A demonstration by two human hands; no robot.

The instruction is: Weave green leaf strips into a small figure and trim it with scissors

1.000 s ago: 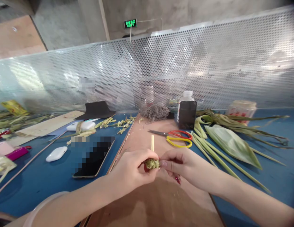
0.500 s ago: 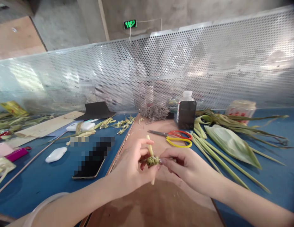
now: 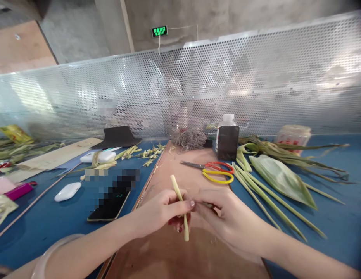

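Above the brown board [image 3: 180,255], my left hand [image 3: 168,211] is closed around a pale green stalk piece [image 3: 176,188], which slants down past my thumb with both ends showing. My right hand [image 3: 219,211] is pinched with its fingertips meeting my left thumb tip; the small thing between them is mostly hidden. The woven green piece is covered by my fingers. Beyond my right hand, scissors [image 3: 218,177] with one red and one yellow handle lie on the board.
Long green stalks [image 3: 264,193] and a broad leaf [image 3: 280,178] lie on the right. Behind stand a dark-fronted bottle [image 3: 227,141] and a wire tangle [image 3: 189,140]. On the left are a phone [image 3: 113,203] and a white case [image 3: 68,191]. A perforated metal screen [image 3: 125,97] closes off the back.
My left thumb has come up over the stalk piece, which now tilts more and sits slightly lower. The woven piece, visible before, is now covered. The phone screen shows faint digits.
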